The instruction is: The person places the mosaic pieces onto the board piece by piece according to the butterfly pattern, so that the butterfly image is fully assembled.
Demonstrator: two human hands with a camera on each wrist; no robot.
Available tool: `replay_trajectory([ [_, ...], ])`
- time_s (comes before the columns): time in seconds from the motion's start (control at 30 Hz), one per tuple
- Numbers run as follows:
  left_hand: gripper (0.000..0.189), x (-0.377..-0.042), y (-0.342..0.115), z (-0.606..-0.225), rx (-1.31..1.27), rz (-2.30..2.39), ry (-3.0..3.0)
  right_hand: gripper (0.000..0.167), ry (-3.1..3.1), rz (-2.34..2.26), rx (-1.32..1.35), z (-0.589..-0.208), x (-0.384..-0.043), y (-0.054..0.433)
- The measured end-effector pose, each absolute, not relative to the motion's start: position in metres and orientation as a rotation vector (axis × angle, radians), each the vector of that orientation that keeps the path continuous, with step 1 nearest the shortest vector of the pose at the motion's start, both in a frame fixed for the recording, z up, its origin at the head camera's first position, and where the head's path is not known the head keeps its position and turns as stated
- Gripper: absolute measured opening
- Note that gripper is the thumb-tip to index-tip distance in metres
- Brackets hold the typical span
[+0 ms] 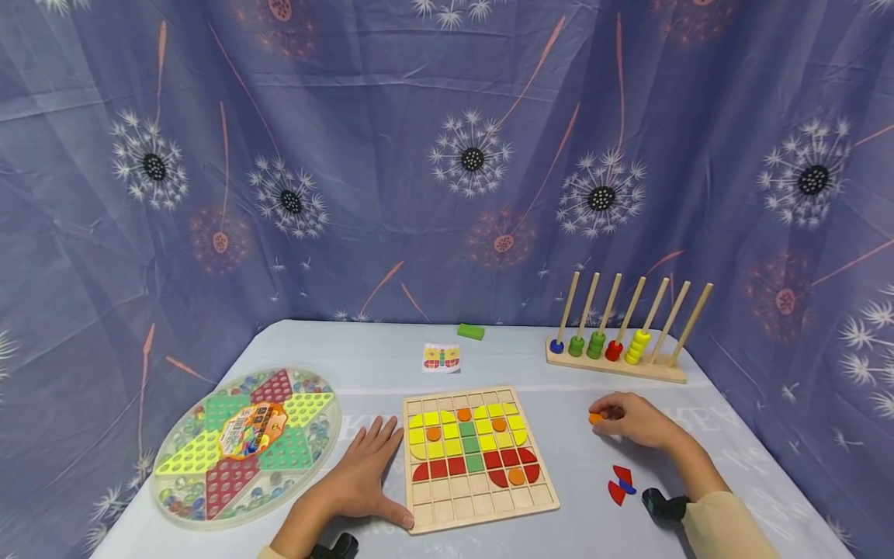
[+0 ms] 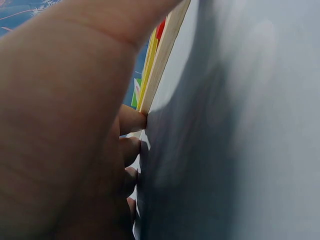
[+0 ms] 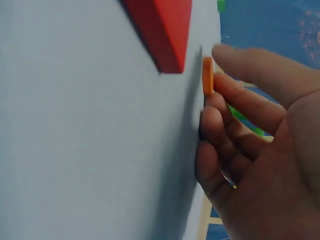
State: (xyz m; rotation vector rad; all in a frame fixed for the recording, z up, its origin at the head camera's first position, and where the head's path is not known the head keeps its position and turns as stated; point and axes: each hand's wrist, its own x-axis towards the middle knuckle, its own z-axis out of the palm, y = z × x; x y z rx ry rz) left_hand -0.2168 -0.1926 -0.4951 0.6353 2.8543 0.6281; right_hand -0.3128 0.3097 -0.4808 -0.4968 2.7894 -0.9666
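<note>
A square wooden grid board (image 1: 461, 508) lies on the table, filled partly with yellow, red, green and orange pieces that form a butterfly-like pattern. My left hand (image 1: 363, 473) rests flat beside its left edge, fingers spread, thumb at the lower left corner. In the left wrist view, fingertips (image 2: 132, 119) meet the board's side. Right of the board, my right hand (image 1: 632, 419) pinches a small orange disc (image 3: 208, 76) at the tabletop, with the other fingers curled. Nearer me lie two red pieces (image 1: 617, 493) and a blue piece (image 1: 627, 487).
A round Chinese checkers board (image 1: 164, 505) with marbles under its cover is at the left. Behind the grid board lie a butterfly picture card (image 1: 441, 358) and a green block (image 1: 471, 331). A peg stand (image 1: 615, 368) with coloured beads stands back right, before a patterned curtain (image 1: 391, 194).
</note>
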Motion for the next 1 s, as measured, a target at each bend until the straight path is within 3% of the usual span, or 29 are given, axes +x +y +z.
replay_trajectory([
  [0.3, 0.137, -0.215, -0.191, -0.496, 0.609, 0.626, 2.848, 0.034, 2.485, -1.030, -0.687, -0.470, -0.281, 0.312],
  [0.73, 0.137, -0.217, -0.193, -0.496, 0.605, 0.609, 2.854, 0.060, 2.352, -1.002, -0.755, -0.466, -0.252, 0.329],
  [1.0, 0.136, -0.216, -0.192, -0.493, 0.621, 0.621, 2.848, 0.043, 2.551, -0.960, -0.689, -0.473, -0.257, 0.326],
])
